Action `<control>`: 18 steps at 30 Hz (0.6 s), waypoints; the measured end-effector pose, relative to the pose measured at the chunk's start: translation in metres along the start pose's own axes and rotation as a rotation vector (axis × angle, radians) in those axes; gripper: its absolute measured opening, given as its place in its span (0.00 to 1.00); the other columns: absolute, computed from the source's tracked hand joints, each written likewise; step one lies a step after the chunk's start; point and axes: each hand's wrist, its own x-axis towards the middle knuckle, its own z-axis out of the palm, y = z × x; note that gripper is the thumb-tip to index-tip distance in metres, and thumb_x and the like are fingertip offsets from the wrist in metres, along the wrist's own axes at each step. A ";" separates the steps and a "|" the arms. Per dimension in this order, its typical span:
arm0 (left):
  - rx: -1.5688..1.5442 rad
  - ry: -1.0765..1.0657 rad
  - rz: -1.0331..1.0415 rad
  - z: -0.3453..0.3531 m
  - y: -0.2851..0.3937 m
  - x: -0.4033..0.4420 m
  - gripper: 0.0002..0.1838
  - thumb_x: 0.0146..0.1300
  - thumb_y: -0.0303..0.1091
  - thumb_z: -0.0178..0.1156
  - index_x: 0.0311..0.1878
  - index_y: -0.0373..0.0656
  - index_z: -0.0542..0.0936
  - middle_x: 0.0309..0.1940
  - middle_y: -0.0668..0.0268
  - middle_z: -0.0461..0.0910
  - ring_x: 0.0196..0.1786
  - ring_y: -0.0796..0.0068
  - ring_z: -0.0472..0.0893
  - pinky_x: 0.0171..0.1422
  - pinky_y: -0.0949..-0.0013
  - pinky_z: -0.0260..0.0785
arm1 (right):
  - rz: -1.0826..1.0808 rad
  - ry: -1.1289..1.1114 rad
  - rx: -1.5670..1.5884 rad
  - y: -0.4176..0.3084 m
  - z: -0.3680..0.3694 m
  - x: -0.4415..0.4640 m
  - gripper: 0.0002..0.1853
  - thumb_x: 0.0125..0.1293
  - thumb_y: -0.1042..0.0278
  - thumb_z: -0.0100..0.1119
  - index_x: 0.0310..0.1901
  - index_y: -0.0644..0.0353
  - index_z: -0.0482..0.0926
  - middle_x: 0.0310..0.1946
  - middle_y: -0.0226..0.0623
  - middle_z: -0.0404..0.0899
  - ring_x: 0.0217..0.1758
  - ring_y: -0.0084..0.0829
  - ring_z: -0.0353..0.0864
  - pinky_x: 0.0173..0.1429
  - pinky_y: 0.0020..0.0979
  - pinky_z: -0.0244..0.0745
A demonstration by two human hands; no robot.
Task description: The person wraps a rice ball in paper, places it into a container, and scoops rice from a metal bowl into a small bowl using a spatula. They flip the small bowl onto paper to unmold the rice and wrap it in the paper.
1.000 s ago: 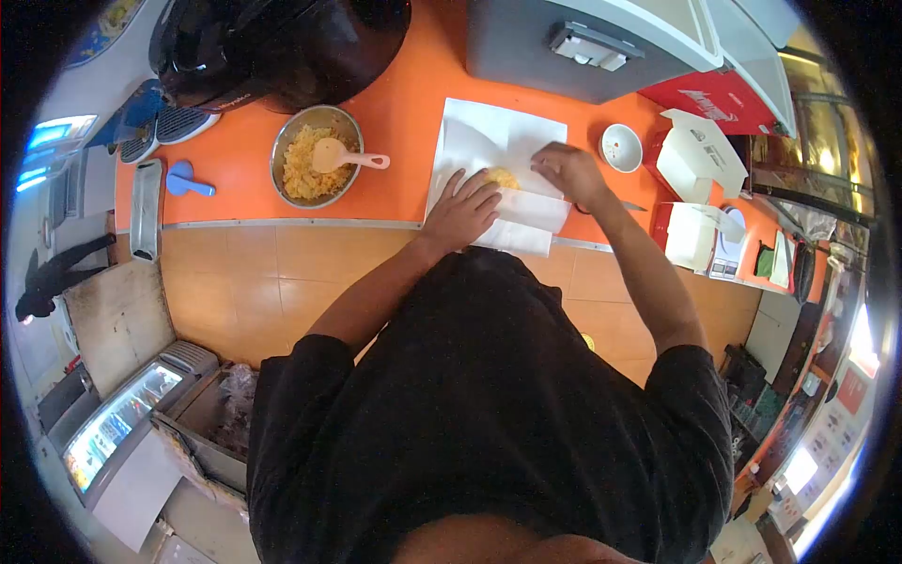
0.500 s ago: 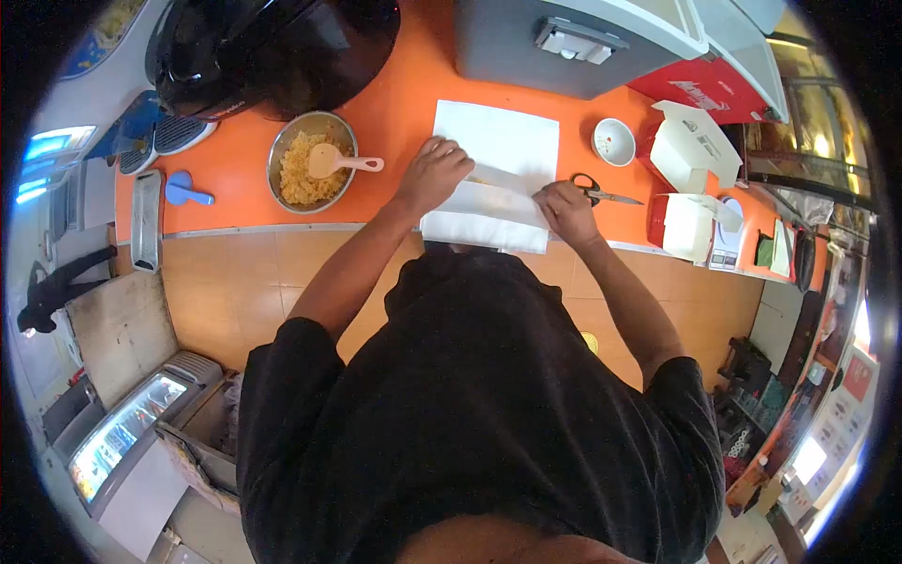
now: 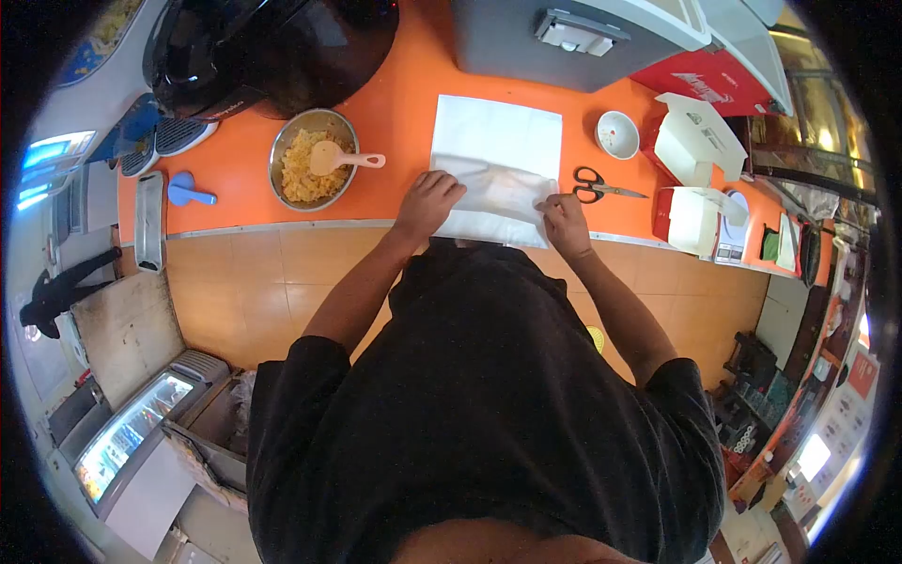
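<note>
White paper [image 3: 498, 127] lies on the orange counter, its near part folded over a yellowish filling that shows faintly through. At the left edge of the fold, my left hand [image 3: 432, 200] is closed on the paper. My right hand [image 3: 564, 224] pinches the paper at the right end of the fold. Black-handled scissors [image 3: 601, 186] lie just right of the paper, above my right hand. To the left stands a metal bowl [image 3: 354, 141] of yellow rice-like food [image 3: 303, 179], with a pink paddle [image 3: 357, 160] resting in it.
A white bowl [image 3: 617, 135] and open red-and-white boxes [image 3: 689, 221] stand at the right. A black appliance [image 3: 272, 56] and a grey box [image 3: 517, 47] stand at the back. A blue scoop [image 3: 190, 191] and a metal tray [image 3: 149, 221] are at far left.
My left hand has left the filling for the paper's left edge. My right hand has come down and gripped the right side. The paper's near part now covers the filling, and the scissors are uncovered.
</note>
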 end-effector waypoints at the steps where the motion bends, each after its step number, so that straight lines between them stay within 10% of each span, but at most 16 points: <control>1: -0.009 -0.002 0.017 0.001 0.002 -0.002 0.09 0.53 0.28 0.58 0.39 0.43 0.81 0.39 0.66 0.78 0.49 0.65 0.77 0.55 0.61 0.70 | -0.012 -0.002 0.025 0.001 0.003 -0.002 0.14 0.49 0.82 0.61 0.39 0.57 0.80 0.36 0.35 0.75 0.43 0.40 0.75 0.48 0.37 0.72; 18: -0.189 -0.218 0.141 -0.001 -0.009 0.003 0.11 0.55 0.29 0.60 0.42 0.40 0.80 0.44 0.64 0.79 0.53 0.63 0.76 0.61 0.61 0.69 | -0.035 -0.320 -0.123 -0.012 0.009 0.006 0.17 0.59 0.62 0.62 0.51 0.49 0.78 0.47 0.38 0.73 0.53 0.43 0.71 0.59 0.47 0.63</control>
